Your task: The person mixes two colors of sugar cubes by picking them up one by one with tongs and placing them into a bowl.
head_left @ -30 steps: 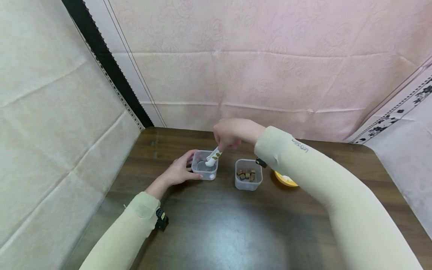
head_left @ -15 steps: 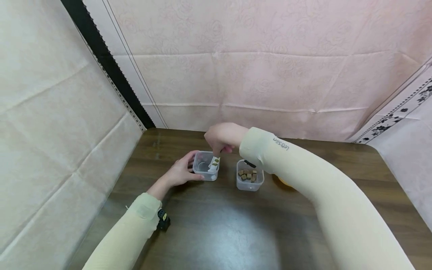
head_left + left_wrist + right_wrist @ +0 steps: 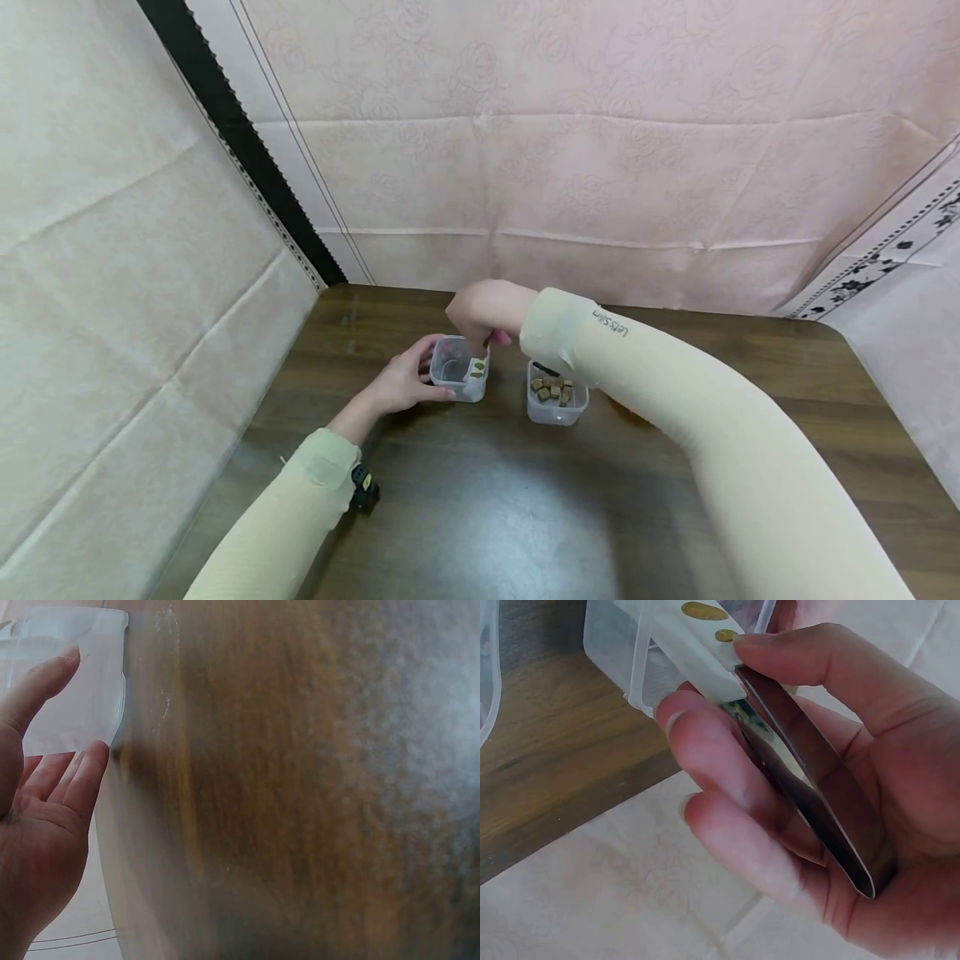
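My left hand holds a clear plastic container by its left side, with the thumb along the near wall and the fingers round the other side. In my right hand is a pair of small tongs, metal at the bent end, with white arms bearing a yellow-green pattern. Thumb and fingers pinch the tongs, whose white ends reach down into the container. Whether anything is between the tips is hidden. A second clear container with several small brown cubes stands to the right.
Below the right forearm, an orange-yellow bowl is almost wholly hidden. The brown wooden table runs back to a pale patterned cloth, with more cloth at both sides.
My right hand has moved left and down, taking the tongs deeper into the left container. The right forearm now covers nearly all of the bowl. My left hand keeps its hold.
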{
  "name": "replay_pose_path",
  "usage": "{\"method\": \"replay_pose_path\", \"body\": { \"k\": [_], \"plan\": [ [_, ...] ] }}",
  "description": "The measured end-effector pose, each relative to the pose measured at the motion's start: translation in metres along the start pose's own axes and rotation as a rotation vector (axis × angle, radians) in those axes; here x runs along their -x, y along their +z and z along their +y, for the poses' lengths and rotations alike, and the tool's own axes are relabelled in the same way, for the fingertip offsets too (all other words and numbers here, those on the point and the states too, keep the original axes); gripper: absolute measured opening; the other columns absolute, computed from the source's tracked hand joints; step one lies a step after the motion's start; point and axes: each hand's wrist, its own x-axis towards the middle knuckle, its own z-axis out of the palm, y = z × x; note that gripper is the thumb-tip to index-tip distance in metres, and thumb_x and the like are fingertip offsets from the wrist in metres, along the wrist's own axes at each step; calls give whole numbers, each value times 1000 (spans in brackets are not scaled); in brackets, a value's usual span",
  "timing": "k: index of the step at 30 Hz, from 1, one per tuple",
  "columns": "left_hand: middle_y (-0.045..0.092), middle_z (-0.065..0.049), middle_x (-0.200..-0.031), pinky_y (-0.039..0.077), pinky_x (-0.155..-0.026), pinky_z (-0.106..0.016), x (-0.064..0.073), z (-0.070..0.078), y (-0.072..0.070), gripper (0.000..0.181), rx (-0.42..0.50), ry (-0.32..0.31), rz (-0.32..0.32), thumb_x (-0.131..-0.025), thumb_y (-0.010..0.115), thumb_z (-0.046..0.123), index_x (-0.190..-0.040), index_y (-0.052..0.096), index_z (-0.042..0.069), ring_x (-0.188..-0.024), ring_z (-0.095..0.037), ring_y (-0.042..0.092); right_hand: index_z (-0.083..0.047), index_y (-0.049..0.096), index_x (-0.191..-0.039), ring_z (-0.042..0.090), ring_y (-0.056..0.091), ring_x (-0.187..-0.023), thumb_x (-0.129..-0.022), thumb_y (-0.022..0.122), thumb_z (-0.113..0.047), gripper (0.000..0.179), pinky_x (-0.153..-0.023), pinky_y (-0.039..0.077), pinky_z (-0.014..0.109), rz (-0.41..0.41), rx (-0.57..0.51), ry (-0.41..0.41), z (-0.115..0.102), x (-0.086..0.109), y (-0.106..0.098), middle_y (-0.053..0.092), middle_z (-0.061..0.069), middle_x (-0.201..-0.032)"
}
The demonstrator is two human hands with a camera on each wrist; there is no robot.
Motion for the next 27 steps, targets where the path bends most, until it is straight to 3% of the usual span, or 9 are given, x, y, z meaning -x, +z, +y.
{"method": "replay_pose_path", "body": {
  "k": [9, 14, 17, 22, 27],
  "plan": [
    [50, -19, -156, 51, -113, -55, 0, 0, 0, 90, 10, 12, 0, -87, 90, 8, -159, 38, 10, -146, -39, 50, -10, 70, -106, 8, 57, -44, -92, 72, -19, 17, -55, 52, 25, 30, 43, 3, -4, -1, 2, 66, -1, -64],
    [48, -17, -158, 52, -113, -53, 0, 1, 0, 91, 10, -2, 0, -87, 91, 10, -160, 37, 12, -147, -38, 49, -10, 70, -104, 9, 58, -44, -92, 71, -17, 14, -54, 51, 24, 81, 36, -6, -1, -1, 4, 74, 3, -76],
    [48, -16, -158, 51, -113, -52, 1, 0, 1, 91, 6, -13, -2, -87, 91, 11, -160, 37, 13, -148, -37, 49, -10, 70, -100, 9, 59, -44, -91, 71, -16, 11, -54, 50, 24, 105, 10, -14, 3, 2, 5, 73, 2, -73],
    [48, -15, -158, 51, -113, -52, 0, 2, 1, 91, 10, -16, -5, -87, 91, 12, -160, 37, 14, -147, -36, 49, -10, 73, -99, 10, 61, -48, -92, 72, -18, 11, -56, 52, 25, 93, -63, -3, 7, 7, 2, 71, 1, -66],
    [49, -15, -158, 51, -113, -52, 1, 3, 0, 91, 7, -19, 0, -87, 91, 11, -160, 37, 14, -147, -36, 50, -9, 74, -102, 11, 61, -48, -93, 75, -20, 14, -58, 54, 26, 53, -66, 6, 6, 7, 0, 77, 5, -77]
  ]
}}
